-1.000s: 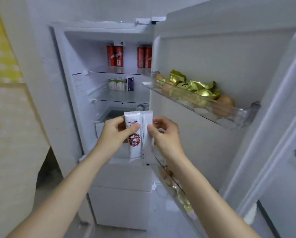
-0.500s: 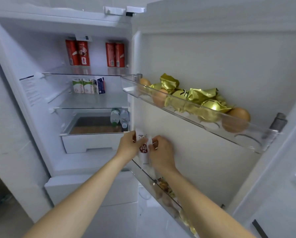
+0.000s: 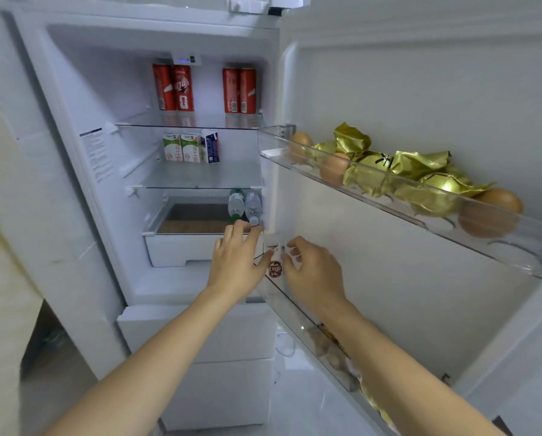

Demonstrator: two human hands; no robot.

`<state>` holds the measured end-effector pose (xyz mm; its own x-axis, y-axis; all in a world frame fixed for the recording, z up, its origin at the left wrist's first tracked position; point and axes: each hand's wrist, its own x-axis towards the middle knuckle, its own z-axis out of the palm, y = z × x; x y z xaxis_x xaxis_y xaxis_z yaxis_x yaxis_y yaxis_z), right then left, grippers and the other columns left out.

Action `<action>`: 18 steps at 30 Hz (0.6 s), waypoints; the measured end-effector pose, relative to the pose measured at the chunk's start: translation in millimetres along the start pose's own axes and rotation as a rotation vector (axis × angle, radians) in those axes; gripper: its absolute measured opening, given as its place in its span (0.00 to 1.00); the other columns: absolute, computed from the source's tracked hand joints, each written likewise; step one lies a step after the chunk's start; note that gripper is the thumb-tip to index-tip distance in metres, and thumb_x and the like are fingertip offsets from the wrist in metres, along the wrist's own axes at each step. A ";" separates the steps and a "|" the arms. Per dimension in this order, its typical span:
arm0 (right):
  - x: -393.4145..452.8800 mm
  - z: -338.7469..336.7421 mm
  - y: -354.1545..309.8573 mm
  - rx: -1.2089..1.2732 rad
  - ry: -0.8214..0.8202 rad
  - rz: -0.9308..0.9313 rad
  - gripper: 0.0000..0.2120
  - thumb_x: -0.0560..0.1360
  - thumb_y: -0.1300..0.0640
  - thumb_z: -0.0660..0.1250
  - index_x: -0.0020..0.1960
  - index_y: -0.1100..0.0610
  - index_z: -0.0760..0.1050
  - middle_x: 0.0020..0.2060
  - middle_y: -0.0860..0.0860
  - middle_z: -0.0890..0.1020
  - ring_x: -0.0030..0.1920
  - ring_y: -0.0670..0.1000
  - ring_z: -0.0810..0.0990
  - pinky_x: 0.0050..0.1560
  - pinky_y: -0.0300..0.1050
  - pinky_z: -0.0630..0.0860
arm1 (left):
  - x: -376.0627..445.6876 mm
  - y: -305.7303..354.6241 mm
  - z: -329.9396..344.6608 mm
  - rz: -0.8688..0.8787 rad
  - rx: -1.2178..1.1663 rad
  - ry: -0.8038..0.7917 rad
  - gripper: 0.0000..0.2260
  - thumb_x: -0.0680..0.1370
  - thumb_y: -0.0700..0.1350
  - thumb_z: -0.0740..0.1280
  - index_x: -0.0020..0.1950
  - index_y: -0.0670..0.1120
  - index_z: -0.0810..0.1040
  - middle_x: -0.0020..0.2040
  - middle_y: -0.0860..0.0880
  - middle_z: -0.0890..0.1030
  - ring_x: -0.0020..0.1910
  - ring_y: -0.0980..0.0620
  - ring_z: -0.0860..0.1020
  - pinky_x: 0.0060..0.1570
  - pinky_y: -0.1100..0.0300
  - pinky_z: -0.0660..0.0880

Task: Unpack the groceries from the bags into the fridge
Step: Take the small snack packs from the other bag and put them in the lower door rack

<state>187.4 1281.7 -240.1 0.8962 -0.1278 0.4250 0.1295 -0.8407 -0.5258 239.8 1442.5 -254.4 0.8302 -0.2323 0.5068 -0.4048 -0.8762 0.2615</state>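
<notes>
Milk packet now lower in door bin; both hands still pinching it

Two bare arms, no sleeves, nothing worn.
Left hand & right hand both bare: no gloves, rings or bands seen on the fingers that show. Wrists bare too, no watch or bracelet. Both forearms uncovered from the wrists to the near edge of view, no cuff or fabric anywhere along them. Forearms slim, smooth, no marks or tattoos visible. Nails too small & blurred to tell length or polish. Rest of the person (upper arms, torso, clothing) out of view.
</notes>
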 end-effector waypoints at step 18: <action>-205.7 81.2 -257.4 0.358 -0.404 -1.058 0.23 0.77 0.43 0.63 0.67 0.53 0.75 0.59 0.50 0.79 0.59 0.55 0.74 0.55 0.54 0.76 | -381.5 -65.0 -227.7 -0.832 0.571 0.189 0.26 0.79 0.59 0.60 0.75 0.51 0.71 0.72 0.49 0.74 0.70 0.47 0.72 0.61 0.48 0.71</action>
<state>4.2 1567.1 -252.0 0.3328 0.7714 0.5423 0.9400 -0.2254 -0.2562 -138.0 1684.2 -277.7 0.6706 0.5674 0.4778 0.5553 -0.8111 0.1839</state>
